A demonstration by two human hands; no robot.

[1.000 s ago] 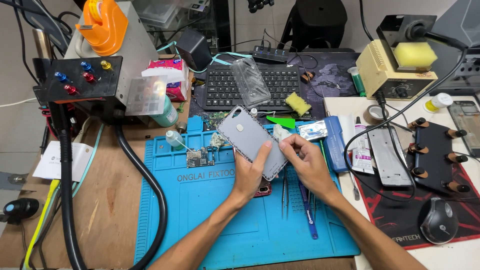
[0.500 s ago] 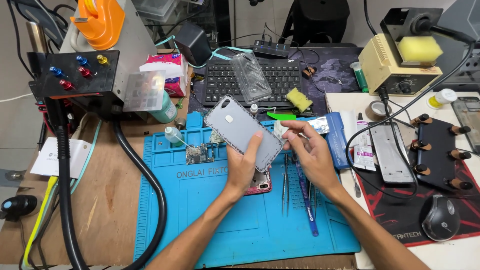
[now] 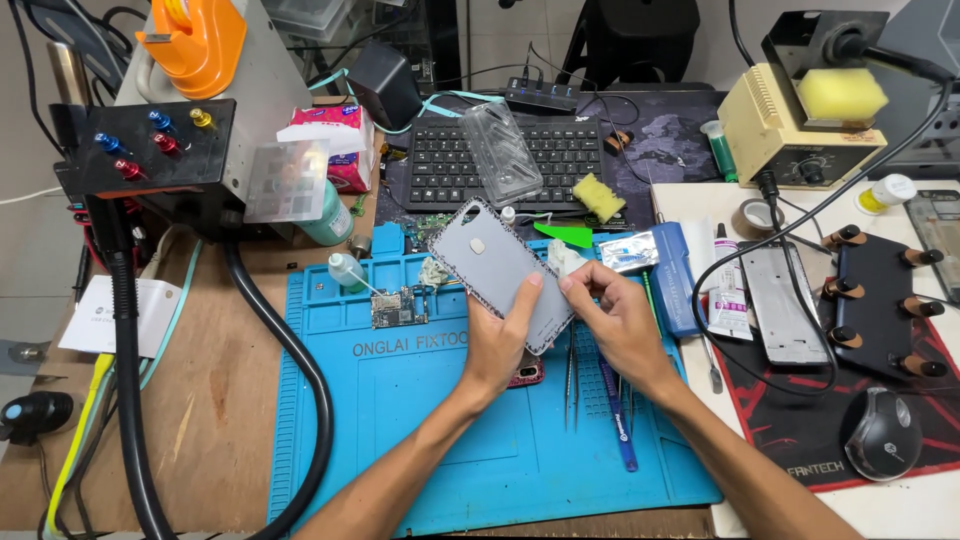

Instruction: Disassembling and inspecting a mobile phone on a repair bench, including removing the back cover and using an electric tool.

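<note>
Hidden and cut-off parts around the bench

Left hand (image 3: 505,335) covers the lower end of the grey phone back (image 3: 500,270) and most of a red-edged phone (image 3: 527,373) at centre; only its corner shows. Right hand (image 3: 615,315) hides most of the white wad (image 3: 566,258) it pinches, so what that is cannot be told. The orange dispenser (image 3: 200,40) at upper left, and the black hose (image 3: 300,400) at lower left, run off the frame. Parts on the small circuit board (image 3: 398,306) are too small to tell.
</note>
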